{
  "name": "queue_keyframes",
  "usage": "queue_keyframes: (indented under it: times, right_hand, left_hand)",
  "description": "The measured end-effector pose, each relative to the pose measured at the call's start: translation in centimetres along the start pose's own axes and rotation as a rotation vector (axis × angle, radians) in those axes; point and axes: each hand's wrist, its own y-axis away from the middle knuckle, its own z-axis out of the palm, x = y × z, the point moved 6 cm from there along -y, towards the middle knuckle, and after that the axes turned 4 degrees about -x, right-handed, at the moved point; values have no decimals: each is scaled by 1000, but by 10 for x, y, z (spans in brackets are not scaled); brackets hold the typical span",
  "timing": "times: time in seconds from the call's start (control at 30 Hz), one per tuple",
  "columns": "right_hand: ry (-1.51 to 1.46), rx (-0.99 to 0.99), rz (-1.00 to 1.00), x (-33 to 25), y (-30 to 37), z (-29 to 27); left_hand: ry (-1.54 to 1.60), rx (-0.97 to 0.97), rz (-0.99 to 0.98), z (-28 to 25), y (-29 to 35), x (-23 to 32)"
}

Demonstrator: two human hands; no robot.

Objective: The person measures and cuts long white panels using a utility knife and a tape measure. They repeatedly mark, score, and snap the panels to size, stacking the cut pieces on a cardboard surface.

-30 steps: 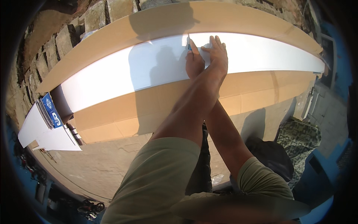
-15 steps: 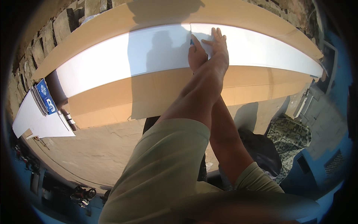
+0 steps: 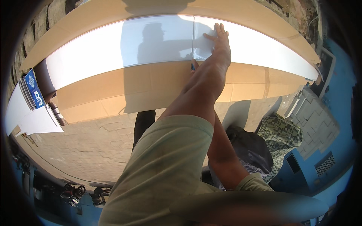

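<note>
A long white panel (image 3: 90,52) lies on brown cardboard (image 3: 158,83), with a straight dark line running across its width. My left hand (image 3: 221,42) presses flat on the panel just right of that line, its fingers spread. Crossing beneath my left forearm, my right arm reaches to the panel's near edge. My right hand (image 3: 195,64) is mostly hidden there by the left forearm. It is closed around a small blue cutter (image 3: 192,67), of which only a bit shows, at the near end of the line.
Stone blocks (image 3: 56,13) line the far left. A blue box or package (image 3: 34,90) and white sheets (image 3: 28,115) lie at the left. Below is a paved floor (image 3: 86,150). A dark bag-like thing (image 3: 249,147) and patterned cloth (image 3: 281,132) are at the right.
My right hand has drawn the cutter toward me from the panel's far part to its near edge, and the line now spans the width. My left hand stays pressed on the panel.
</note>
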Motion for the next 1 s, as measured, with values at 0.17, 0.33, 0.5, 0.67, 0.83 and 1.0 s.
queue_keyframes:
  times: [0.17, 0.33, 0.5, 0.67, 0.83, 1.0]
  right_hand:
    - [-21, -35, 22, 16, 4, 9]
    - [-41, -77, 31, 31, 13, 19]
    - [-91, -116, 54, 35, 43, 19]
    - [-16, -70, 122, 9, 98, -4]
    - [-175, 152, 16, 16, 175, -57]
    - [-898, 337, 158, 80, 115, -123]
  left_hand:
    - [-19, 2, 55, 7, -5, 5]
    - [94, 73, 18, 8, -12, 11]
    - [240, 104, 45, 9, -3, 4]
    - [298, 102, 151, 17, -7, -16]
    - [875, 416, 342, 18, -6, -66]
    - [1663, 591, -643, 169, 121, -163]
